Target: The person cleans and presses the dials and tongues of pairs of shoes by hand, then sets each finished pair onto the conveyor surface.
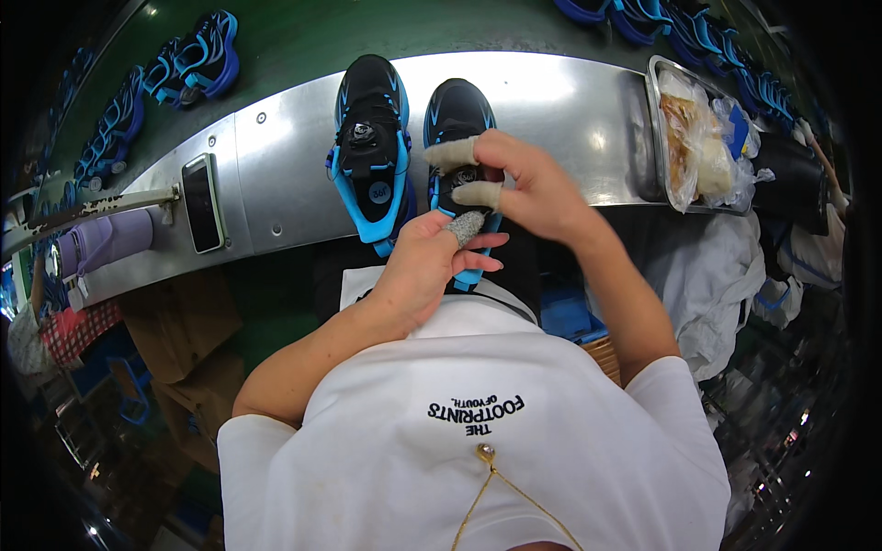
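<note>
Two black sports shoes with bright blue trim stand side by side on the steel bench edge, toes away from me. The left shoe [372,156] has a round lacing dial on its tongue and a round blue sticker inside. My hands are at the right shoe [457,115]. My right hand [528,188], with cream cots on thumb and forefinger, grips about the round piece on the tongue. My left hand [424,266] is closed at the collar, a grey knitted cot on one digit and other fingers partly extended. Its exact hold is partly hidden.
A phone [203,203] and a purple cylindrical case [108,241] lie left. A metal tray [658,119] with plastic-bagged items stands right. Behind the steel strip [542,78], a green surface [367,28] carries rows of similar shoes [204,57].
</note>
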The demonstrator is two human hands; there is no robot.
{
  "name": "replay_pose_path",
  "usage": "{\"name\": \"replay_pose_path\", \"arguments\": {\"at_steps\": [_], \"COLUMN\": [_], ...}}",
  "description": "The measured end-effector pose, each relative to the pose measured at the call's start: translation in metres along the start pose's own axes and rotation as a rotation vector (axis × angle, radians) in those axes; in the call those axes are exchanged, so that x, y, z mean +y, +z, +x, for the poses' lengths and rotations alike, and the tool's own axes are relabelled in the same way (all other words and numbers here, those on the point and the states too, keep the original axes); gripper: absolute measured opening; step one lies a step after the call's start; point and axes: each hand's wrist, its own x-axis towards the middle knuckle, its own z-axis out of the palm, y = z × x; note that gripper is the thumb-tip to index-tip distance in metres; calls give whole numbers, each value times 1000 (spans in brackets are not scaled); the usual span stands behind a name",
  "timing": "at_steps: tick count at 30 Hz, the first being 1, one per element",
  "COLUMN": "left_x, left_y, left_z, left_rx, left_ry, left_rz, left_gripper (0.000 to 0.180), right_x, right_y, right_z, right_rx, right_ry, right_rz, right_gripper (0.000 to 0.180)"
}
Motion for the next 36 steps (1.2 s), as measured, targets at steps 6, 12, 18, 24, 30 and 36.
{"name": "replay_pose_path", "arguments": {"at_steps": [6,12,18,24,30,36], "left_x": [0,3,2,7,-9,-2], "left_y": [-4,0,-2,-6,3,-1], "left_z": [1,1,-1,2,4,5], "left_rx": [-60,-18,-36,-53,-19,-49], "left_ry": [16,-14,-9,-69,63,-1], "left_rz": [-31,-8,-15,9,-56,-51], "left_gripper": [23,24,22,24,22,22], "right_x": [-16,-4,-14,-3,-5,-8], "right_y": [11,-8,26,-24,10,0], "right_z": [-6,4,-12,10,-8,-6], "right_rx": [205,-13,336,-112,92,224], "right_ry": [93,-38,59,-67,-32,46], "right_rz": [-326,22,-274,-172,-281,-307], "right_gripper": [42,46,35,54,44,40]}}
